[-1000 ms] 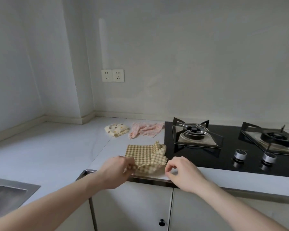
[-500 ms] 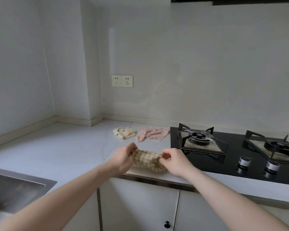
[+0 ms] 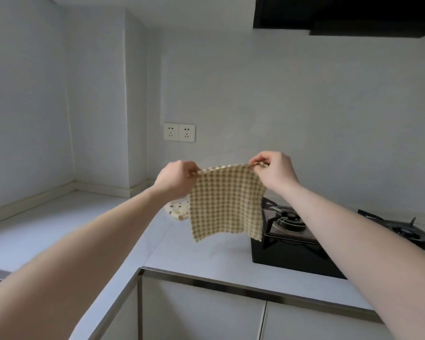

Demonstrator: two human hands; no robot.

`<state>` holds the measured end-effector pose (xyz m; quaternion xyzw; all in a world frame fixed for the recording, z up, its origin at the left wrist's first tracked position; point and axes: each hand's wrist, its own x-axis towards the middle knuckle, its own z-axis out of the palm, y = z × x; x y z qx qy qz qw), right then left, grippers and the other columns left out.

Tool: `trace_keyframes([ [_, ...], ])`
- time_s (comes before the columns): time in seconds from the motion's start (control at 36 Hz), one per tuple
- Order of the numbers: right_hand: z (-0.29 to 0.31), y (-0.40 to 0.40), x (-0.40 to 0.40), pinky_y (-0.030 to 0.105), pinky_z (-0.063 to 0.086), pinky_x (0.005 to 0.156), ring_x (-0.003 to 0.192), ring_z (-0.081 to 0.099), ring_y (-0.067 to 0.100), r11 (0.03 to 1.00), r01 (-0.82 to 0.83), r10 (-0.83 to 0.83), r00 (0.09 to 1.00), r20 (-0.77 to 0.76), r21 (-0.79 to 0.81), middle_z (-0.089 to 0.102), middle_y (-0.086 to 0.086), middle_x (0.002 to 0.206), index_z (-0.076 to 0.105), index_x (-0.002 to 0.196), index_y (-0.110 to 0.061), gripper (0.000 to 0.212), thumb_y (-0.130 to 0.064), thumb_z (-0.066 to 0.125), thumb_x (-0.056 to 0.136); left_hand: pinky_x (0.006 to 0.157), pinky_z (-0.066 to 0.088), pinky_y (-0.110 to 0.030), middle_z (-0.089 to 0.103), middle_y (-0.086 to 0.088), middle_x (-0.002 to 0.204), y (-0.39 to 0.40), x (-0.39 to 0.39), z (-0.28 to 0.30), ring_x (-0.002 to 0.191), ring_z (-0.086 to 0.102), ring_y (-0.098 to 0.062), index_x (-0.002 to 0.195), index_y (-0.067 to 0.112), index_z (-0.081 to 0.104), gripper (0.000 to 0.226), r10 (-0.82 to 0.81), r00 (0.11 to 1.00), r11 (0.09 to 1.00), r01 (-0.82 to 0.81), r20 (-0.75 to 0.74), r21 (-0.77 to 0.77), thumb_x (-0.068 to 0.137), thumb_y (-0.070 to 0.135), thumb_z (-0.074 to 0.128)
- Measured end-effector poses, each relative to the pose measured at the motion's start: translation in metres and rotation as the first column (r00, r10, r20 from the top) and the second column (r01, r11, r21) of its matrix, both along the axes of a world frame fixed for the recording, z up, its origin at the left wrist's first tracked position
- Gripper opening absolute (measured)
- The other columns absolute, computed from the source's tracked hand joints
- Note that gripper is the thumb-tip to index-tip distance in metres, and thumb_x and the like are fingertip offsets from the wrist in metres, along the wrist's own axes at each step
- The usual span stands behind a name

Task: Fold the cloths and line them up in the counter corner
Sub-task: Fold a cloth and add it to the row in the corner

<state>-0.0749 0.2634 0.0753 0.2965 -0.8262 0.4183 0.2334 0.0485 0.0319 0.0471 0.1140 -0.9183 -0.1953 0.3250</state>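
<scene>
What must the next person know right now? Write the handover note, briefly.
Left hand and right hand each pinch a top corner of the checked cloth; both grips hold it spread, hanging above the counter, unfolded.
A spotted cloth lies on the counter behind it, partly hidden; it looks folded.
Gas hob sits to the right.
Left: fold the checked cloth, then line the cloths up in the corner.

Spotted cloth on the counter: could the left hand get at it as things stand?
Probably not right away: the left hand pinches a top corner of the checked cloth, which hangs in front of the spotted cloth. It lies close below, once that hand lets go.
</scene>
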Motion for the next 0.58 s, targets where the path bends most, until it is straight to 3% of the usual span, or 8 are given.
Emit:
trace_keyframes([
  [0.11,0.010,0.016,0.016,0.001,0.043,0.065,0.072,0.062,-0.014,0.996,-0.069,0.065,0.996,-0.062,-0.064,0.070,-0.022,0.074,0.074,0.077,-0.032,0.023,-0.011,0.071,0.086,0.073,0.047,-0.029,0.075,0.008,0.096,-0.003,0.016,0.006,0.082,0.059,-0.013,0.105,0.028,0.076,0.016,-0.037,0.987,0.994,0.021,-0.154,-0.106,0.096,0.029,0.063],
  [0.19,-0.006,0.037,0.033,0.002,0.043,0.069,0.078,0.065,-0.011,0.988,-0.151,0.151,0.988,-0.023,-0.015,0.073,-0.019,0.079,0.076,0.084,-0.029,0.011,-0.018,0.077,0.086,0.075,0.051,-0.029,0.073,0.012,0.090,0.001,0.034,-0.004,0.079,0.060,-0.008,0.101,0.029,0.077,0.014,-0.103,0.982,0.982,0.075,-0.161,-0.174,0.096,0.031,0.064],
  [0.28,-0.036,0.060,0.049,0.012,0.048,0.074,0.081,0.068,-0.004,0.969,-0.232,0.223,0.969,0.101,0.087,0.075,-0.017,0.082,0.077,0.086,-0.028,0.008,-0.021,0.081,0.084,0.075,0.053,-0.028,0.070,0.018,0.085,0.004,0.054,-0.026,0.072,0.058,0.002,0.098,0.029,0.077,0.012,-0.159,0.986,0.969,0.148,-0.041,-0.197,0.096,0.034,0.066],
  [0.42,-0.094,0.084,0.063,0.010,0.046,0.069,0.072,0.064,-0.006,0.897,-0.327,0.249,0.929,0.272,0.297,0.073,-0.021,0.078,0.077,0.083,-0.032,0.008,-0.025,0.081,0.084,0.078,0.056,-0.020,0.074,0.020,0.093,0.004,0.080,-0.075,0.083,0.065,0.004,0.095,0.030,0.078,0.026,-0.249,0.932,0.949,0.288,0.263,-0.125,0.096,0.049,0.061],
  [0.5,-0.125,0.090,0.059,0.022,0.055,0.081,0.082,0.069,0.000,0.845,-0.376,0.224,0.895,0.387,0.380,0.075,-0.017,0.087,0.077,0.091,-0.034,0.017,-0.018,0.076,0.087,0.078,0.053,-0.014,0.073,0.018,0.087,0.005,0.087,-0.097,0.083,0.065,0.006,0.091,0.024,0.076,0.028,-0.276,0.871,0.944,0.324,0.407,-0.055,0.098,0.046,0.059],
  [0.58,-0.143,0.091,0.055,0.017,0.052,0.083,0.087,0.067,-0.003,0.835,-0.357,0.179,0.896,0.407,0.419,0.074,-0.015,0.091,0.075,0.095,-0.035,0.021,-0.016,0.075,0.085,0.076,0.051,-0.012,0.073,0.014,0.086,0.008,0.086,-0.113,0.082,0.066,0.001,0.091,0.017,0.075,0.028,-0.263,0.843,0.950,0.312,0.469,-0.027,0.099,0.040,0.061],
])
